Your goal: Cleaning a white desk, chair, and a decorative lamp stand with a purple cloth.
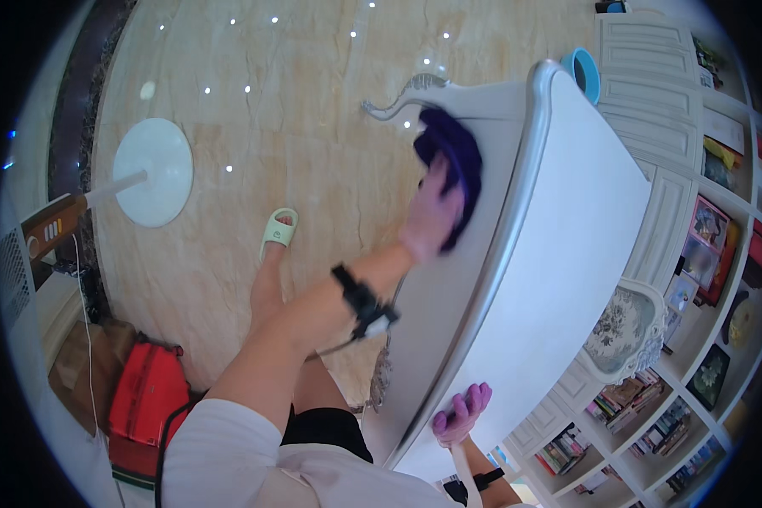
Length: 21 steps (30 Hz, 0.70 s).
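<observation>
My left hand, slightly blurred, holds a dark purple cloth against the side panel of a white desk with silver trim. Part of the cloth hangs past the panel's lower edge, near a carved silver leg. On the near end of the white desktop, close to its silver edge, rests my right hand. Its fingers look purple-tinted and loosely bent, with nothing seen in them. Each forearm wears a black strapped device.
To the left stand a white round-based pedestal and a red suitcase. A blue basin shows beyond the desk's far end. A chair with a patterned back and bookshelves line the right. Marble-look tiles cover the floor.
</observation>
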Tool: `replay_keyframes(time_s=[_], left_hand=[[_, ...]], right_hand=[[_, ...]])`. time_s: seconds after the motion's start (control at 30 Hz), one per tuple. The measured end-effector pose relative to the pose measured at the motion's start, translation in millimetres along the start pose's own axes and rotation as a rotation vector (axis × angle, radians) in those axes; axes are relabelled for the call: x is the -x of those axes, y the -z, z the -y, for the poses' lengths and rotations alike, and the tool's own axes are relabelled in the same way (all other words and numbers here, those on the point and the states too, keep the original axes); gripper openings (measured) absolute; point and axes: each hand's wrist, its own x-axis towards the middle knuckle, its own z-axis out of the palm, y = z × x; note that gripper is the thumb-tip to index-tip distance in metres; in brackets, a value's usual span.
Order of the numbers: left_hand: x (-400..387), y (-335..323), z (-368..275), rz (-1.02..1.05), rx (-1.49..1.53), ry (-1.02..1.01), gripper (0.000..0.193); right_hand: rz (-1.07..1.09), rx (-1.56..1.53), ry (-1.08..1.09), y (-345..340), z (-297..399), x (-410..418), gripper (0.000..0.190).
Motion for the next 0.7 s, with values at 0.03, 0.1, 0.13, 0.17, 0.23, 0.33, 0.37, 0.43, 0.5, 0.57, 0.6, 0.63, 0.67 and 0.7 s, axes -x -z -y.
replay_keyframes(time_s=[0.03,0.1,0.13,0.17,0.23,0.33,0.37,0.43,0.5,0.57,0.6,0.63,0.67,0.7], left_hand=[[25,-2,13,0.047,-0.023,-0.117,0.057],[41,-6,-13,0.097,-0.343,-0.453,0.055],[36,-11,-30,0.082,-0.241,-0.374,0.054],[27,-18,-41,0.066,-0.139,-0.293,0.053],[-37,-24,-46,-0.078,-0.252,-0.436,0.052],[-119,4,-59,-0.119,-0.362,-0.282,0.049],[-134,11,-47,-0.138,-0.351,-0.117,0.049],[-142,24,-17,-0.087,-0.241,-0.232,0.048],[-117,11,-8,-0.148,-0.129,-0.049,0.047],[-82,-20,-9,-0.093,0.103,-0.386,0.047],[-69,-27,-34,-0.075,-0.175,-0.652,0.046],[-73,-20,-52,-0.073,-0.189,-0.636,0.046],[-87,-11,-65,-0.027,-0.243,-0.605,0.045],[-103,-8,-67,0.024,-0.282,-0.567,0.044]], right_hand=[[-0.002,-0.008,0.003,-1,1,-1,0.039],[0.078,0.006,0.056,3,0,-1,0.045],[0.083,0.005,0.047,5,2,-1,0.045],[0.097,0.018,0.031,8,4,0,0.042],[0.112,0.031,0.018,5,3,-4,0.040],[0.022,0.010,0.068,2,11,-19,0.030],[0.027,0.012,0.064,7,12,-18,0.030],[0.010,0.022,0.078,4,12,-17,0.030],[0.027,0.025,0.061,3,11,-12,0.031],[0.040,0.032,0.051,3,6,-9,0.031],[0.035,0.055,0.040,6,4,-5,0.030],[0.037,0.054,0.034,8,8,0,0.029],[0.048,0.040,0.021,6,12,4,0.029],[0.034,0.020,0.017,5,11,7,0.028]])
